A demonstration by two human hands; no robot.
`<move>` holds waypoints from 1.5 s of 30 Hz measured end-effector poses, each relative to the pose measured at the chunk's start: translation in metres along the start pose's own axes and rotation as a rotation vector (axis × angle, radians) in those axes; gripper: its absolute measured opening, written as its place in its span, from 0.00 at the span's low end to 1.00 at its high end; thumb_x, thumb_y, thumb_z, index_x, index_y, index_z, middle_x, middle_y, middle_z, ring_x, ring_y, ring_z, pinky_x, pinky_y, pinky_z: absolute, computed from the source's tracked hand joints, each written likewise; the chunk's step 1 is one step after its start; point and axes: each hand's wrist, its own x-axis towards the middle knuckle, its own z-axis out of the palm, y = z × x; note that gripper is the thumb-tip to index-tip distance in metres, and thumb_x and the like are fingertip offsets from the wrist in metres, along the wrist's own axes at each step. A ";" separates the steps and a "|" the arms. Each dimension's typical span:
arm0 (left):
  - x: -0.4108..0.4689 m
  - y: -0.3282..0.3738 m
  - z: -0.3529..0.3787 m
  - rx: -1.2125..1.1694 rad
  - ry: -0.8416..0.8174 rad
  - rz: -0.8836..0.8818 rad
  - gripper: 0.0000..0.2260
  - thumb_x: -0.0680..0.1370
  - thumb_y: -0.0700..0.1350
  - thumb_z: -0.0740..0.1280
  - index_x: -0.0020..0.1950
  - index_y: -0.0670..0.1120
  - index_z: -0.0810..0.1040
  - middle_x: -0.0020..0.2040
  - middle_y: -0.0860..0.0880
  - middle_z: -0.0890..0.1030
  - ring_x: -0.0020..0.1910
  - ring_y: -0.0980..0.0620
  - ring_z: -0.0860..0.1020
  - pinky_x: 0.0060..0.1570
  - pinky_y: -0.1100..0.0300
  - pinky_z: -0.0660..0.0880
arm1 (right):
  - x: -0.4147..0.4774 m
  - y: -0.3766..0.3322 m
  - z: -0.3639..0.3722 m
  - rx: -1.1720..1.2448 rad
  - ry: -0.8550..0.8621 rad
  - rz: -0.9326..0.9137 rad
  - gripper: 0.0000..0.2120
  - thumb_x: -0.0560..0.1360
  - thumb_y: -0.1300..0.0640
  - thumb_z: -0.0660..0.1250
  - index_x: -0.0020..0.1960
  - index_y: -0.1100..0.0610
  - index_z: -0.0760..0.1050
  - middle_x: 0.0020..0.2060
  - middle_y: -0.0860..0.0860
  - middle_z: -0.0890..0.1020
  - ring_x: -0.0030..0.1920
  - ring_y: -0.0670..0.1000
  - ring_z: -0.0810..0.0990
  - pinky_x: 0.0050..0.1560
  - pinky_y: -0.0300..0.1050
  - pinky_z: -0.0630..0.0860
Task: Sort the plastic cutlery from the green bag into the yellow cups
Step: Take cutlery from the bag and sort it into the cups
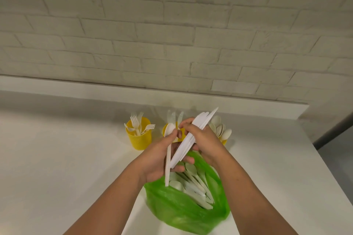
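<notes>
Knives (191, 137) bundled between both hands' grip

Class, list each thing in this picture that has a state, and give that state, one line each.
Green bag: open, cutlery inside.
Left cup: upright, holds forks.
Middle cup: upright, mostly hidden.
Right cup: upright, holds spoons.
Left hand: closed on a spoon.
Right hand: closed on a bundle of knives.

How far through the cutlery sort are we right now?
Partly done. The left cup already holds forks, the middle cup knives and the right cup spoons. In hand: the left hand holds a spoon, and a bundle of knives sits between it and the right hand. Left: the green bag still holds plenty of cutlery.
</notes>
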 end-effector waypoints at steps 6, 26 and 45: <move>0.010 0.000 0.004 -0.111 -0.185 -0.056 0.15 0.83 0.62 0.59 0.49 0.52 0.74 0.44 0.47 0.72 0.34 0.53 0.66 0.36 0.59 0.67 | 0.003 -0.002 -0.005 -0.076 -0.049 0.001 0.14 0.83 0.50 0.64 0.58 0.60 0.78 0.28 0.45 0.77 0.31 0.50 0.76 0.31 0.42 0.73; 0.046 -0.004 0.009 0.515 0.290 0.383 0.26 0.85 0.60 0.56 0.78 0.73 0.45 0.26 0.56 0.68 0.28 0.55 0.70 0.33 0.62 0.69 | -0.031 0.037 0.003 -0.404 -0.043 -0.218 0.05 0.77 0.56 0.69 0.50 0.51 0.73 0.43 0.49 0.81 0.39 0.61 0.82 0.38 0.57 0.81; 0.047 0.011 -0.008 0.602 0.242 0.205 0.15 0.82 0.52 0.68 0.39 0.48 0.71 0.27 0.51 0.64 0.24 0.52 0.61 0.27 0.60 0.60 | 0.004 0.001 -0.050 -0.042 0.294 -0.256 0.16 0.77 0.38 0.68 0.62 0.42 0.74 0.35 0.40 0.74 0.34 0.42 0.73 0.39 0.42 0.73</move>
